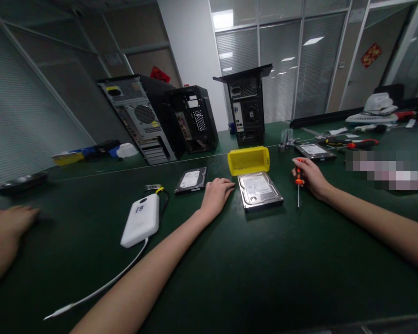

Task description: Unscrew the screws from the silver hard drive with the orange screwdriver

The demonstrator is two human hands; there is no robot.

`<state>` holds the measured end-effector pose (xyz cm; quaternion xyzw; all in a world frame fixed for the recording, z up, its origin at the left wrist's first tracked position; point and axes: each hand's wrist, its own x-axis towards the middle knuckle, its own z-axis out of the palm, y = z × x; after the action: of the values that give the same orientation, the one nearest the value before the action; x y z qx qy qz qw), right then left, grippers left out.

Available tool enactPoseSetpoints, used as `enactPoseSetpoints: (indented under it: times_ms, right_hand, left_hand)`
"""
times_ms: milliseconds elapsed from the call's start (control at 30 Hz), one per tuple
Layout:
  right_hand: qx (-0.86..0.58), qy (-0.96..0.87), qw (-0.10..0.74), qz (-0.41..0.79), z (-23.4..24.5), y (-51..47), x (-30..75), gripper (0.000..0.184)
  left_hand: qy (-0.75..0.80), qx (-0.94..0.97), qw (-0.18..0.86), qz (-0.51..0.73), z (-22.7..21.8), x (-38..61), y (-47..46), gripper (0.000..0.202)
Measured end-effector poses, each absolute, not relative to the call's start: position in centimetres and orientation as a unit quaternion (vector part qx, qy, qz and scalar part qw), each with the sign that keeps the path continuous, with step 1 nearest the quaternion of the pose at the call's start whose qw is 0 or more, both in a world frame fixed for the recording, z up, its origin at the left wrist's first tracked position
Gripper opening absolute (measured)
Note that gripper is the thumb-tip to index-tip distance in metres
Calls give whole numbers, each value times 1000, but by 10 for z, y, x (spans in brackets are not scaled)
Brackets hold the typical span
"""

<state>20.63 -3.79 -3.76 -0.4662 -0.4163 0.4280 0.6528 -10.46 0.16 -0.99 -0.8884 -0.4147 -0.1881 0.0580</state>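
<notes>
My left hand (217, 196) rests on the green table just left of a silver hard drive (259, 189); its fingers lie loosely on the surface and hold nothing I can see. In my right hand (311, 178) is a screwdriver (298, 182) with an orange and black handle, its metal shaft pointing down, to the right of that drive. Directly behind the silver drive, a yellow bin (249, 160) faces me with its open side. Another hard drive (191, 180), dark-edged with a white label, lies beyond my left hand.
Left of my forearm lies a white power bank (141, 220) with a white cable. Another person's hand (9, 227) is at the far left. Computer cases (142, 118) stand at the back. A third drive (315, 150) and pliers (362, 144) lie at the back right.
</notes>
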Motion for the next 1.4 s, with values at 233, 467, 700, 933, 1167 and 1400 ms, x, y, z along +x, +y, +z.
enactPoseSetpoints:
  times_ms: [233, 467, 700, 933, 1167, 1400]
  right_hand:
    - [-473, -419, 650, 423, -39, -38, 207, 35]
    - [-469, -420, 648, 428, -38, -39, 208, 36]
    - [-471, -420, 643, 434, -39, -39, 208, 35]
    - [-469, -425, 641, 434, -38, -39, 206, 34]
    - [-475, -433, 635, 429, -38, -39, 206, 35]
    - [-474, -438, 634, 426, -39, -39, 207, 38]
  left_hand:
    - [-386, -897, 117, -183, -7, -100, -5, 23]
    - [-409, -880, 117, -210, -8, -103, -10, 18]
    - [-387, -889, 54, -240, -10, -106, -10, 12]
    - [-380, -877, -25, -292, -6, -103, -16, 12]
    - [-383, -817, -160, -401, -3, -90, -26, 15]
    - [-389, -798, -235, -397, -8, -94, -20, 23]
